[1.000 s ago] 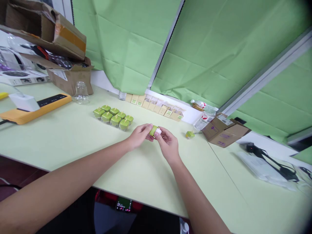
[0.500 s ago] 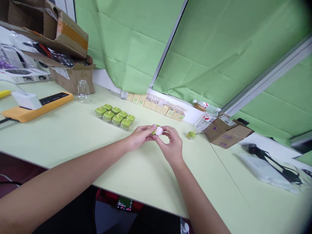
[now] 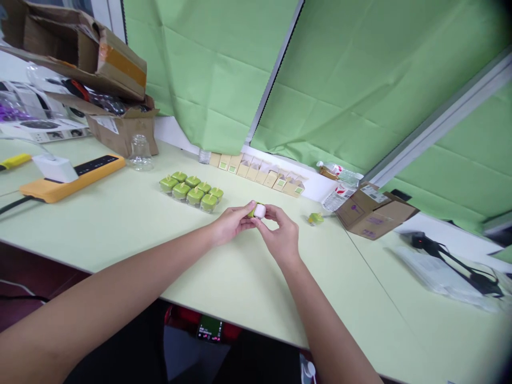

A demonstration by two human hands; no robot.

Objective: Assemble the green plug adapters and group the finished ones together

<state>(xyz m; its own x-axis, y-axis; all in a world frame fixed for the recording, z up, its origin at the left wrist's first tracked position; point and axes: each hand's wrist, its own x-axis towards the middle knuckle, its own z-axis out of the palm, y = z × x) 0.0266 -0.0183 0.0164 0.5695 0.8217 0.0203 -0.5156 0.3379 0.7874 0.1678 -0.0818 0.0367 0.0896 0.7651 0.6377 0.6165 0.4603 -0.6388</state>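
Observation:
Both hands meet over the middle of the pale green table (image 3: 120,224). My left hand (image 3: 231,223) and my right hand (image 3: 280,236) pinch one small green candle in a clear cup (image 3: 257,210) between their fingertips, its pale base turned toward me. To the left stands a cluster of several matching green candles (image 3: 192,189). One more green candle (image 3: 316,217) lies alone to the right of my hands.
A row of small tan boxes (image 3: 256,172) lines the wall under the green curtain. An open cardboard box (image 3: 374,216) sits at right, stacked cardboard boxes (image 3: 100,80) at far left. A yellow power strip (image 3: 72,173), a glass jar (image 3: 140,153) and black cables (image 3: 452,256) also lie about.
The candle has been turned in my fingers, so its pale base now faces me. The hands stay at the same spot; the view has shifted slightly.

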